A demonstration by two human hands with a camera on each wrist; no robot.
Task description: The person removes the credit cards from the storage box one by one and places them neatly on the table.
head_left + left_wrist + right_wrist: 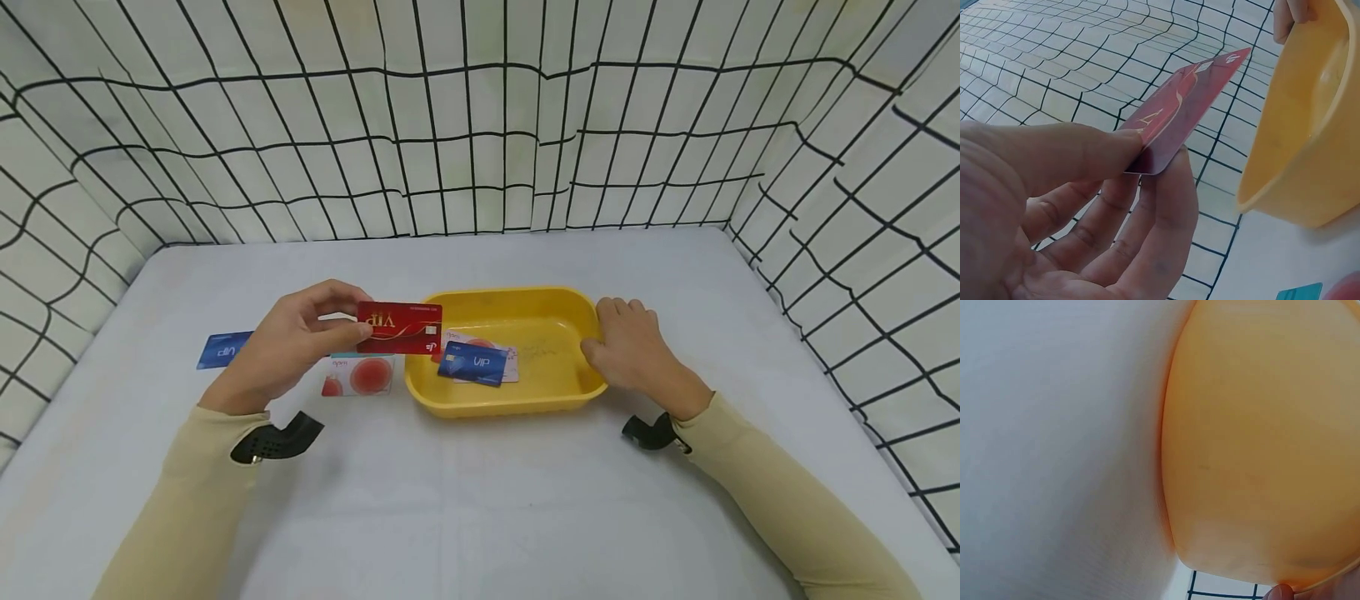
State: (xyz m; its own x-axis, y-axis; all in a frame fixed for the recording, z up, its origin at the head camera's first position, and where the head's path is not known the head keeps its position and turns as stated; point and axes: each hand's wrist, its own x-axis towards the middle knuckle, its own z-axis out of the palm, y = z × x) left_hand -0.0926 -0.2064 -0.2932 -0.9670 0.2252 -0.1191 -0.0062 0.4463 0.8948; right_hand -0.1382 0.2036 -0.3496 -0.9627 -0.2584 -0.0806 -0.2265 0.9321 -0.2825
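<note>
Head view: the left hand (288,343) pinches a red VIP card (401,327) by one end; the rest juts rightward past the fingertips, across the left rim of a yellow tray (510,407) as seen from above. Right of those fingertips, inside the tray, a blue card (474,364) overlaps a pale card (512,368). Just below them, on the table (487,500), lies a white card with red circles (371,377); another blue card (221,351) is left of the hand, partly covered by it. The right hand (630,346) grasps the tray's right end.

Left wrist view: thumb on the red card's face, fingertips behind, its far corner tilted up and away. With so little held, a knock on the rim could twist it loose, perhaps dropping it outside the tray.

Right wrist view: mostly the tray's wall, a fingertip at its rim lower right; how firm the grasp is, I can't tell. Should those fingers pull unevenly, the tray could tip or skid, sliding the cards inside.
</note>
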